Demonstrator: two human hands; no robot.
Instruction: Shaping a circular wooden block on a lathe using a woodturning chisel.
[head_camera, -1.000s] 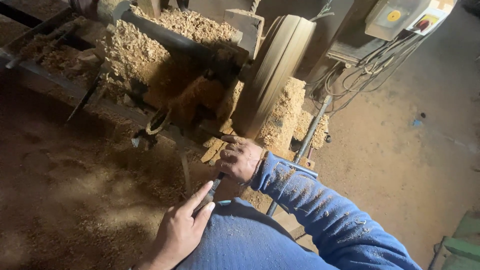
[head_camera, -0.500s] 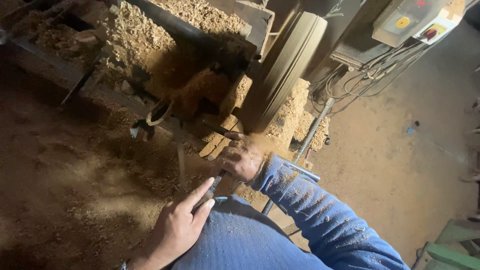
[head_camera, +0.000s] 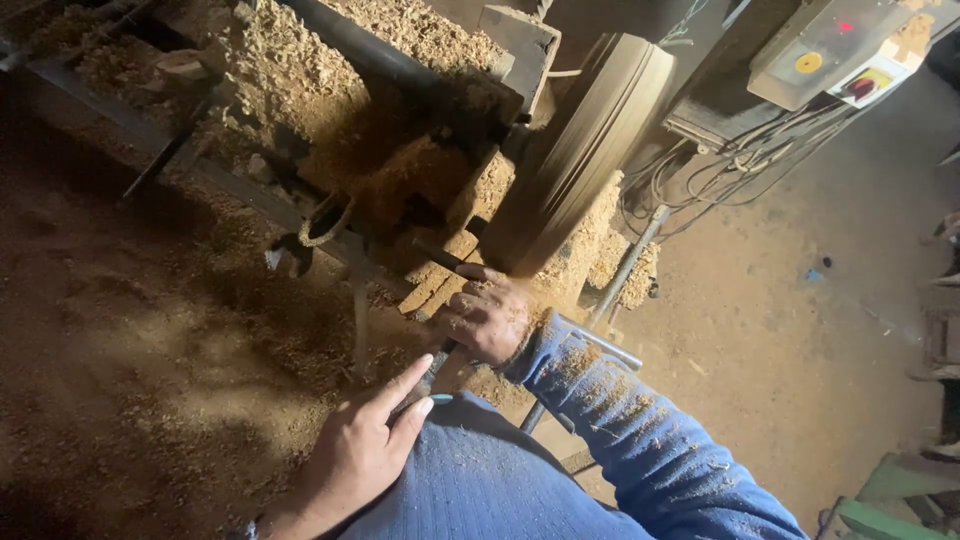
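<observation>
My right hand (head_camera: 490, 318), dusted with sawdust, is closed around the front of a long dark turning tool (head_camera: 436, 362). The tool's tip lies on the rest just before a big, blurred spinning wooden disc (head_camera: 590, 150). My left hand (head_camera: 365, 450) presses the tool's handle end against my blue-clad thigh, with the index finger stretched along the handle. The lathe bed (head_camera: 400, 70) behind is heaped with wood shavings.
Sawdust covers the floor (head_camera: 150, 350) on the left. A grey control box with coloured buttons (head_camera: 830, 50) and loose cables (head_camera: 740, 160) hang at the upper right. A metal rod (head_camera: 630, 260) slants down below the disc. A green frame (head_camera: 890, 500) stands at the lower right.
Both hands keep their grip on the tool. My right hand has edged slightly nearer the disc, and the view has shifted a little.
</observation>
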